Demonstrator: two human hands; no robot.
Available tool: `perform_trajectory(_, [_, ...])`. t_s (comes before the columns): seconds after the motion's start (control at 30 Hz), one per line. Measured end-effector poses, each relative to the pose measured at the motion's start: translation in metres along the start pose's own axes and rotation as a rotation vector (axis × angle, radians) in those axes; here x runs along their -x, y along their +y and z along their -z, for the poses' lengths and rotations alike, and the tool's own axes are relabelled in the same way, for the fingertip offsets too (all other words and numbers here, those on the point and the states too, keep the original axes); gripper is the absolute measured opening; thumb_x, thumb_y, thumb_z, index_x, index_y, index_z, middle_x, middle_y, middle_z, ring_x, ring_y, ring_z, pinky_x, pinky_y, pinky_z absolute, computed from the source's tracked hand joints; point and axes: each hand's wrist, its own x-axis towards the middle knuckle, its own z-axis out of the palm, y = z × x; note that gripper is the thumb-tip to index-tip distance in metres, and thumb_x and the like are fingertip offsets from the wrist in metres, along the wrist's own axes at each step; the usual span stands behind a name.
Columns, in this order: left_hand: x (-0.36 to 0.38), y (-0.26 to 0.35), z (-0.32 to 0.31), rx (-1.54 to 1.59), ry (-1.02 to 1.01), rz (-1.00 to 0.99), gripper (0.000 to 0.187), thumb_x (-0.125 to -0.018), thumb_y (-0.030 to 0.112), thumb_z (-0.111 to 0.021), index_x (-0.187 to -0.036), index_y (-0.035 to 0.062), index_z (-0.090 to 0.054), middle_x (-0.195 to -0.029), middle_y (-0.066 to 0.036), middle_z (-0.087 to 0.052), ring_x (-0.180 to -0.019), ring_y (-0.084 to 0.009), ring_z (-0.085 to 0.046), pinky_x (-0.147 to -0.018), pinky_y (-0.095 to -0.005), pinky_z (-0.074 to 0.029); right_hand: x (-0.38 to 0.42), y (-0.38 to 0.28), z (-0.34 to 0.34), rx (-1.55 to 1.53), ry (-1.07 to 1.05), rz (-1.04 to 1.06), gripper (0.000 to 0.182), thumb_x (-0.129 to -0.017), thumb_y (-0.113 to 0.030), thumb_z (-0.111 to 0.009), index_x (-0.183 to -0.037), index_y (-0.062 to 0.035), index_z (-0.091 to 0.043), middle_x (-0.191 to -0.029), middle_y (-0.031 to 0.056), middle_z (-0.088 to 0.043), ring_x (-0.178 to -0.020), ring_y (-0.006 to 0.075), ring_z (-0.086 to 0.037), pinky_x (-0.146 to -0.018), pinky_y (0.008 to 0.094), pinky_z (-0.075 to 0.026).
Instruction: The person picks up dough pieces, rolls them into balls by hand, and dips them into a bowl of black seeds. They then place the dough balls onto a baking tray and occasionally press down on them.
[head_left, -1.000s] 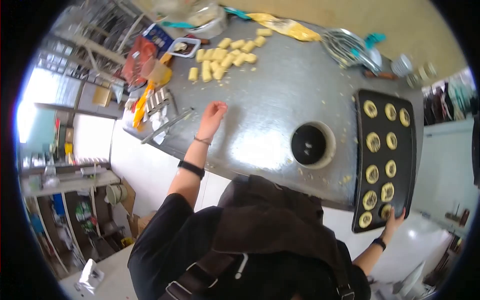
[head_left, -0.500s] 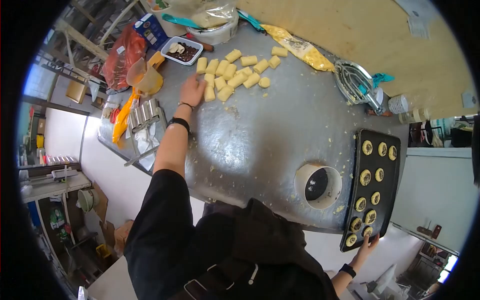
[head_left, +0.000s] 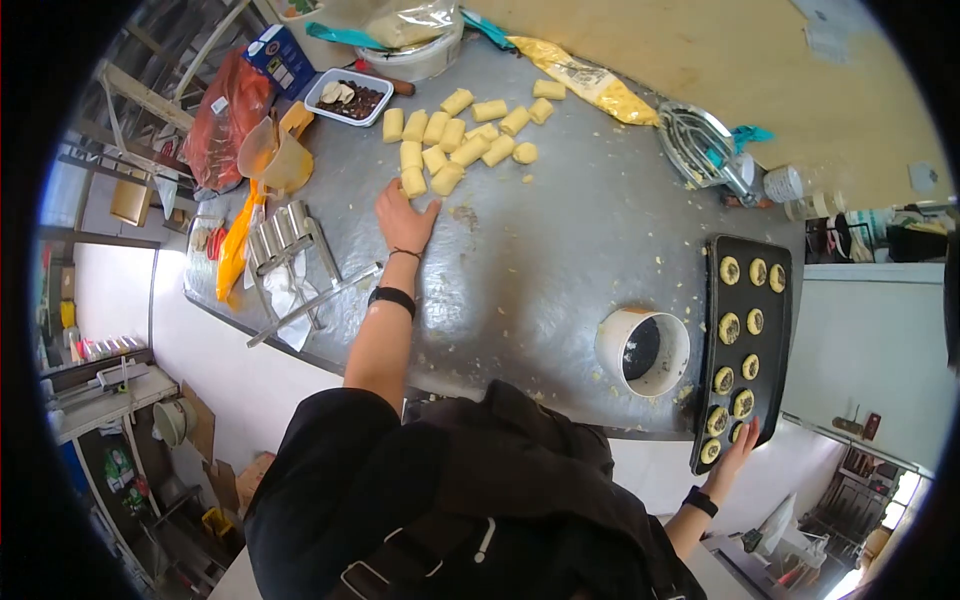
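Several short pale-yellow dough cylinders (head_left: 470, 150) lie grouped on the metal table. At the near left edge of the group is my left hand (head_left: 405, 222), its thumb spread from its fingers and the fingertips close to the lowest cylinder (head_left: 413, 181). It holds nothing. On the right, a black baking tray (head_left: 775, 340) carries round dough pieces with dark centres (head_left: 729, 325). My right hand (head_left: 738, 452) is at the tray's near right corner, fingers stretched out and reaching over the rim. They partly cover one round piece (head_left: 737, 432).
A white round container (head_left: 612, 350) stands left of the tray. Metal tube tools (head_left: 285, 235), an orange bag (head_left: 237, 250) and a measuring jug (head_left: 275, 160) are at left. Farther back are a dark-filled tub (head_left: 350, 97), a yellow piping bag (head_left: 590, 80) and a metal whisk attachment (head_left: 695, 145).
My left hand has moved from the left side of the dough cylinders to just below them, nearer my body. The view has shifted slightly. My right hand remains at the tray's near corner.
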Motion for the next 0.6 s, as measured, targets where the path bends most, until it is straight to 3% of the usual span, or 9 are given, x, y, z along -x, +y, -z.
perform_trajectory(0.17, [0.021,0.028,0.004,-0.034,-0.017,0.068,0.076,-0.068,0.033,-0.079,-0.126,-0.0027,-0.045,-0.117,-0.024,-0.051,-0.11,-0.0389,-0.046,-0.096,-0.0448,-0.036,-0.002,-0.003,-0.008,-0.023,0.01,0.064,0.044,-0.099,-0.025,-0.046,-0.138,-0.0056,-0.041,-0.141,0.0112,-0.042,-0.13,0.0214,-0.037,-0.11,0.0351,-0.025])
perform_trajectory(0.27, [0.052,0.043,-0.013,0.068,-0.001,-0.007,0.078,-0.067,0.032,-0.079,-0.129,0.0005,-0.045,-0.12,-0.024,-0.05,-0.112,-0.0394,-0.046,-0.098,-0.0448,-0.036,0.001,0.009,-0.005,-0.036,0.021,0.103,0.043,-0.099,-0.02,-0.045,-0.139,-0.0032,-0.041,-0.141,0.0104,-0.042,-0.13,0.021,-0.037,-0.11,0.0342,-0.025])
perform_trajectory(0.37, [0.061,0.07,-0.009,0.096,-0.12,-0.169,0.075,-0.066,0.033,-0.08,-0.127,0.0026,-0.049,-0.121,-0.022,-0.051,-0.113,-0.039,-0.047,-0.099,-0.0442,-0.038,0.019,-0.003,0.0,-0.018,-0.023,0.108,0.042,-0.099,-0.024,-0.045,-0.137,-0.0053,-0.043,-0.14,0.01,-0.042,-0.131,0.0204,-0.036,-0.111,0.034,-0.023])
perform_trajectory(0.6, [0.028,0.042,-0.024,0.176,-0.329,-0.484,0.067,-0.064,0.033,-0.081,-0.118,0.002,-0.056,-0.122,-0.018,-0.054,-0.113,-0.0344,-0.05,-0.098,-0.0417,-0.041,0.057,-0.012,0.036,-0.107,0.035,0.082,0.045,-0.099,-0.03,-0.045,-0.138,-0.0082,-0.042,-0.14,0.0066,-0.044,-0.13,0.0192,-0.037,-0.108,0.036,-0.025])
